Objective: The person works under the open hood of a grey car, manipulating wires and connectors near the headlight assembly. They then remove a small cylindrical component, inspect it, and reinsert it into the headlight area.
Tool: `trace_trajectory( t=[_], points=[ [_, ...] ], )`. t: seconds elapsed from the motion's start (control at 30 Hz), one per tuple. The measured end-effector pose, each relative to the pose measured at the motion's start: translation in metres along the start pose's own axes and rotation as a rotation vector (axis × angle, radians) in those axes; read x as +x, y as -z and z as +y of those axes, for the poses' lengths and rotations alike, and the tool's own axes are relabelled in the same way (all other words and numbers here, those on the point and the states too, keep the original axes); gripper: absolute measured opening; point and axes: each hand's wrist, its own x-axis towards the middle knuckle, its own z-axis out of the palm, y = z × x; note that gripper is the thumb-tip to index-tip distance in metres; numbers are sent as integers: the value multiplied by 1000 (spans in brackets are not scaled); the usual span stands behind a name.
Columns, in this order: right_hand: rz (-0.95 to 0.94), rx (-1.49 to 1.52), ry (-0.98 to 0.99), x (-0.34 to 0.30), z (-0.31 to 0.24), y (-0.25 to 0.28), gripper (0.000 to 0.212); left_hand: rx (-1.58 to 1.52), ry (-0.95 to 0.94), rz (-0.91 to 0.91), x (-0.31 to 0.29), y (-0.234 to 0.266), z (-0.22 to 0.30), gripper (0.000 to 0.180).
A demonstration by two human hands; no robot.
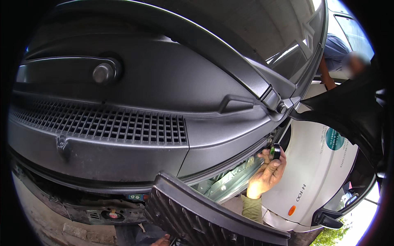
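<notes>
My right hand (266, 176), in a green sleeve, is raised by the corner of the dark grey vehicle below the windscreen. Its fingers are closed on a small black ring with green inside, which looks like a roll of tape (276, 151). Across the lower middle a black ribbed plastic panel (197, 213) stands tilted, partly covering the open front of the vehicle. Only some fingers of my left hand (161, 241) show at the lower edge, close to the panel's lower left side; what they grip is hidden.
The cowl grille (119, 123) and wiper arm (230, 53) lie beyond the panel. Exposed front framework (98, 215) is at lower left. A white vehicle (299, 176) with a black mirror (328, 219) stands close on the right. Another person (336, 53) is at the upper right.
</notes>
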Motion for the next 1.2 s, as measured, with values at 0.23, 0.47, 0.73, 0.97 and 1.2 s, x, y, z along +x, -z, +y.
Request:
trace_trajectory(
  t=[0.23,0.47,0.73,0.97,1.2],
  points=[
    [-15,49,-58,0,1,6,41,-140,95,-114,-4,-22,13,95],
    [-30,62,-88,0,2,7,37,-142,159,-209,-3,-22,21,84],
    [-41,76,-104,0,3,9,40,-253,169,-170,4,-40,29,79],
    [-48,54,-37,-1,3,8,39,-269,76,-70,4,-63,32,80],
    [-55,-50,23,0,6,8,40,-270,-139,114,18,-65,25,81]
  ],
)
